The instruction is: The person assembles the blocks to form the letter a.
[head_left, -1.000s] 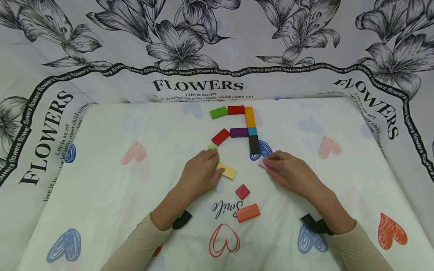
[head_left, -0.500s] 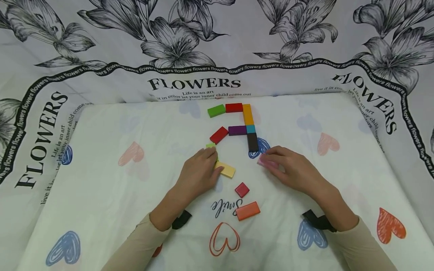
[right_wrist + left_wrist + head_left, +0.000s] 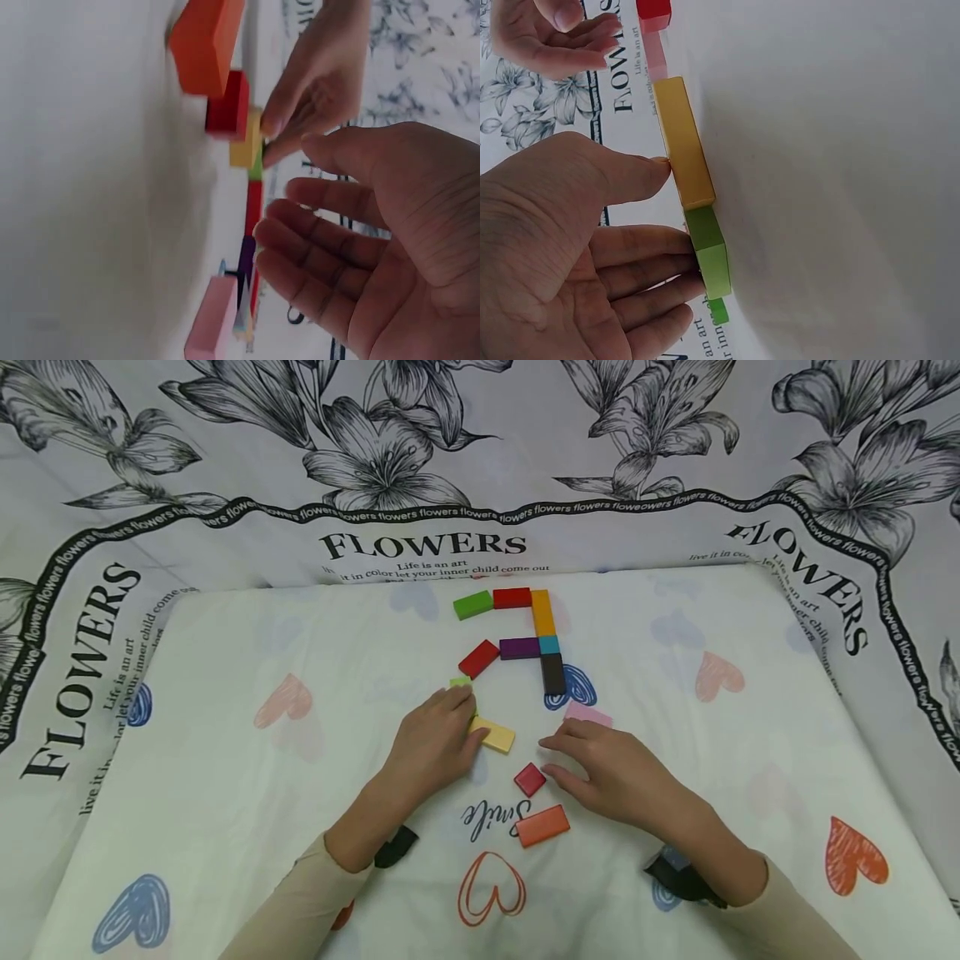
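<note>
My left hand [image 3: 435, 735] rests beside the pale yellow block [image 3: 498, 737] and the light green block [image 3: 714, 262]. In the left wrist view its thumb tip touches the yellow block and its extended fingers touch the green one. The two blocks meet end to end at an angle; the head view mostly hides the green one. My right hand [image 3: 618, 768] holds nothing, thumb and fingers spread near the small red block [image 3: 530, 779]. Just beyond its knuckles the pink block [image 3: 588, 715] lies on the cloth, apart from the black block [image 3: 552, 674].
An orange block [image 3: 543, 826] lies nearer the body. Farther off, a green block [image 3: 473, 605], red block [image 3: 512, 598], amber block [image 3: 542, 612], small blue block [image 3: 549, 645], purple block [image 3: 519, 648] and tilted red block [image 3: 478, 658] form a line on the patterned cloth [image 3: 360, 635].
The right hand held the pink block earlier; it has let go and moved back toward the small red block. The pink block stays below the black one. The left hand keeps its place.
</note>
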`<state>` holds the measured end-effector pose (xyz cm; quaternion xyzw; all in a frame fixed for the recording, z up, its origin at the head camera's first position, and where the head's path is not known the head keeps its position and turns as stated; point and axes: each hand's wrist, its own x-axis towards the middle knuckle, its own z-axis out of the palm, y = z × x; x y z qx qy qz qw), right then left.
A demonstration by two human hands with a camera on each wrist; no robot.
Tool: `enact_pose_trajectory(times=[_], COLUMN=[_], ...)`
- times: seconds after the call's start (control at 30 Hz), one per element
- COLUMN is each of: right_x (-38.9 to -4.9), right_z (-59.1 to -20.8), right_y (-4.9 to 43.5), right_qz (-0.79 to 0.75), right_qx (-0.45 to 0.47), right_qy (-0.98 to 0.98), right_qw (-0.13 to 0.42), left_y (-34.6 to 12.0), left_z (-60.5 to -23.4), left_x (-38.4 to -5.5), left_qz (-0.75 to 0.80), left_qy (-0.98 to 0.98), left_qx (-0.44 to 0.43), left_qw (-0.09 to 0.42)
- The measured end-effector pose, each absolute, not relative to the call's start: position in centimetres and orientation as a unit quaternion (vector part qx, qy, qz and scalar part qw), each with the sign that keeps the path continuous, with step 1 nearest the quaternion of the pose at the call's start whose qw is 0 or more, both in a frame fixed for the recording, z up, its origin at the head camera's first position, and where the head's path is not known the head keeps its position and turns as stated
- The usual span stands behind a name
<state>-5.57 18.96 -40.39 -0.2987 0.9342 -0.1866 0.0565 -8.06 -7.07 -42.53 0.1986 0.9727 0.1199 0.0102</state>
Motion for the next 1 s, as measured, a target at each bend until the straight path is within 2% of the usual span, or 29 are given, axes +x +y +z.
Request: enact_pose_trajectory(times=[0.33,1.0], right_x=[-4.7,-4.2], right_z=[-41.3,-41.4], right_y=[15.7,15.1], right_qz=[-0.162,-0.138], right_qx=[-0.314,-0.291], right_qy=[0.930,0.944], right_qw=[0.096,0.077], left_y=[-7.4,-7.4], left_z=[-42.6,-42.7], left_x=[-8.0,-8.1], left_qz=[0.126,0.103], left_qy=[0.970,0.971], left_qx=[0.206,0.215], left_qw=[0.002,-0.005])
